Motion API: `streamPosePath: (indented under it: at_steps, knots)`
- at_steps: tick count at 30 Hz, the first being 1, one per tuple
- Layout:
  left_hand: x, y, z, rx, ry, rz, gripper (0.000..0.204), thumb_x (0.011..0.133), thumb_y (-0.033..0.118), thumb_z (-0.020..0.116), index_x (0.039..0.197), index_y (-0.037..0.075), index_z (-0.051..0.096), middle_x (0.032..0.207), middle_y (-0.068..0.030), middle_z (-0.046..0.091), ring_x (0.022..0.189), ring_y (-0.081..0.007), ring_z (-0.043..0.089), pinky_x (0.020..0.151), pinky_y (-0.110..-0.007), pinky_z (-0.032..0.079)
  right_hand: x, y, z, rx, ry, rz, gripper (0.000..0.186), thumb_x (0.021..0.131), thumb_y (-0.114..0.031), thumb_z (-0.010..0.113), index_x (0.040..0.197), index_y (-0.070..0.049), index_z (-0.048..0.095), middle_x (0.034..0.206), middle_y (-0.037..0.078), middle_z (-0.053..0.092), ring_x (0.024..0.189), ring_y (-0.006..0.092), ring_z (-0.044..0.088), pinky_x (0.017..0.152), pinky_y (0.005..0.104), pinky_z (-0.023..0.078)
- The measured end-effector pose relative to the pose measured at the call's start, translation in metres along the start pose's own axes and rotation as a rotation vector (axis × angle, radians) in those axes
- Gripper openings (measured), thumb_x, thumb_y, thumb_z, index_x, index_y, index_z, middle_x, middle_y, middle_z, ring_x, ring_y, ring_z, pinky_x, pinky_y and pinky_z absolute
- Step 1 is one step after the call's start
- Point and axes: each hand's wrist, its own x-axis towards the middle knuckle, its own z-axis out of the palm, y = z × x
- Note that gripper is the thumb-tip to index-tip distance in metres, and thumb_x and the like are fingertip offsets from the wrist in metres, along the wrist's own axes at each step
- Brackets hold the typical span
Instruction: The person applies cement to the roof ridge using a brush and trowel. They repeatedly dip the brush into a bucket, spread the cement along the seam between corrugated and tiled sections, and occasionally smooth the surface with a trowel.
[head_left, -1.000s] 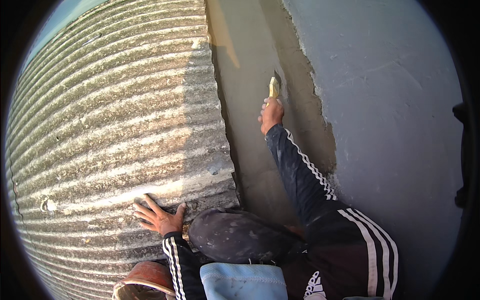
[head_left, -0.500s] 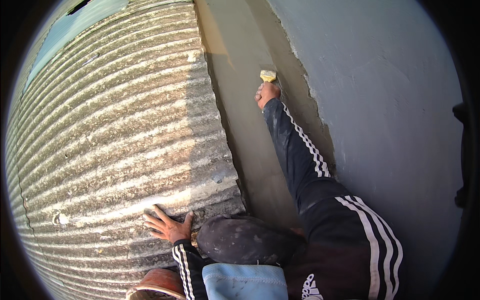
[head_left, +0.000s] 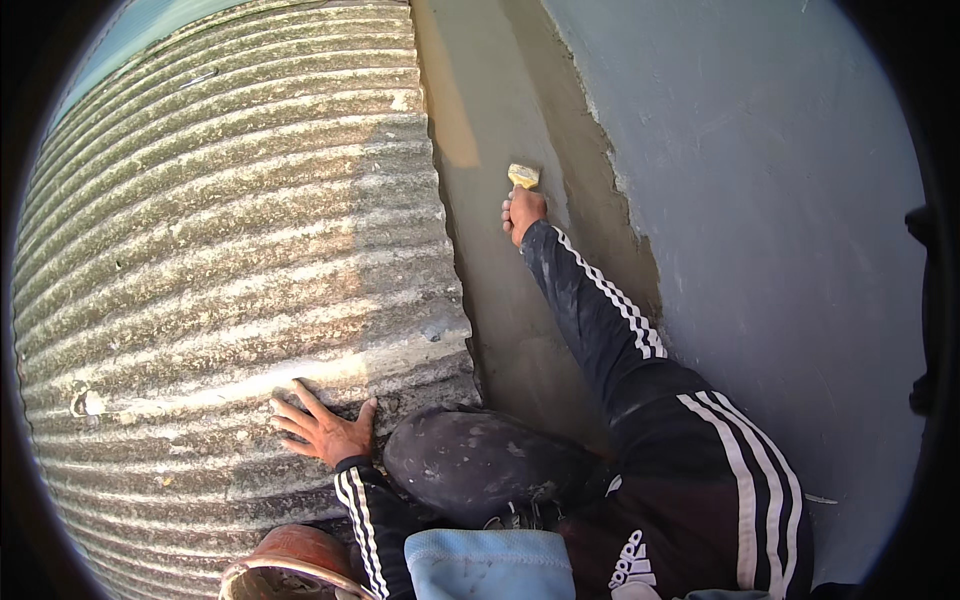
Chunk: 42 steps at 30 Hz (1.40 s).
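Observation:
My right hand point(head_left: 525, 212) is closed round the handle of a paint brush point(head_left: 523, 175) with a yellowish end. The brush lies against the smooth wet grey cement strip point(head_left: 510, 290) between the roof and the wall, and its bristles are hard to make out. My left hand point(head_left: 325, 430) is spread flat on the corrugated roof sheet point(head_left: 250, 290), fingers apart, holding nothing. Beside my left forearm stands a reddish bucket point(head_left: 300, 548), partly cut off by the lower edge.
A blue-grey wall point(head_left: 760, 250) rises along the right, with a rough darker cement band point(head_left: 600, 200) at its ragged border. The sheet's broken edge runs along the strip. My knee point(head_left: 480, 460) is bent between both arms. A bluish sheet point(head_left: 130, 50) lies far left.
The brush and my right hand have come slightly nearer and to the left along the cement strip. My left hand stays on the roof sheet; the view has shifted a little.

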Motion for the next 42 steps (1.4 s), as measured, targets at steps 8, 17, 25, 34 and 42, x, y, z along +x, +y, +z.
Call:
streamPosePath:
  at_steps: [8, 17, 25, 34, 42]
  knots:
    - [-0.002, 0.001, -0.005, -0.058, -0.012, -0.004, 0.143, 0.061, 0.054, 0.098, 0.171, 0.027, 0.01, 0.177, -0.0202, 0.002, 0.161, -0.0469, 0.002, 0.125, -0.07, 0.008, 0.047, 0.045, -0.033, -0.008, 0.372, -0.004, 0.041, 0.101, -0.031, 0.053, 0.105, 0.007, 0.069, 0.112, 0.023, 0.076, 0.1, 0.0374, 0.075, 0.083, 0.0479, 0.058]
    - [-0.002, -0.001, -0.003, -0.053, 0.008, 0.002, 0.14, 0.064, 0.055, 0.096, 0.171, 0.024, 0.012, 0.177, -0.02, 0.004, 0.161, -0.0464, 0.003, 0.125, -0.07, 0.008, -0.043, 0.03, -0.026, -0.029, 0.072, -0.078, 0.034, 0.103, -0.037, 0.061, 0.106, -0.004, 0.055, 0.076, 0.008, 0.065, 0.055, 0.0241, 0.062, 0.049, 0.039, 0.047]
    - [-0.001, -0.002, -0.003, -0.046, 0.022, -0.007, 0.14, 0.062, 0.055, 0.097, 0.171, 0.024, 0.013, 0.177, -0.0196, 0.005, 0.161, -0.0459, 0.004, 0.125, -0.069, 0.009, -0.035, 0.058, -0.056, 0.08, 0.393, 0.043, 0.041, 0.103, -0.036, 0.057, 0.118, 0.001, 0.066, 0.115, 0.02, 0.074, 0.099, 0.0372, 0.073, 0.074, 0.0522, 0.057]
    - [0.001, -0.006, -0.004, -0.101, 0.026, -0.01, 0.138, 0.062, 0.054, 0.098, 0.17, 0.028, 0.017, 0.176, -0.0201, 0.006, 0.161, -0.0466, 0.005, 0.125, -0.071, 0.01, -0.089, -0.005, -0.057, -0.784, 0.164, -0.403, 0.032, 0.086, -0.02, 0.069, 0.109, 0.002, 0.062, 0.096, 0.02, 0.069, 0.084, 0.0341, 0.066, 0.074, 0.0438, 0.052]
    - [0.002, -0.011, 0.002, -0.164, -0.023, -0.057, 0.131, 0.067, 0.051, 0.097, 0.169, 0.033, 0.018, 0.177, -0.0148, 0.006, 0.163, -0.0404, 0.004, 0.128, -0.067, 0.006, -0.013, -0.162, -0.008, -2.122, 0.185, -0.965, 0.027, 0.1, -0.02, 0.057, 0.116, -0.007, 0.076, 0.119, 0.021, 0.074, 0.113, 0.0403, 0.071, 0.097, 0.0504, 0.057]
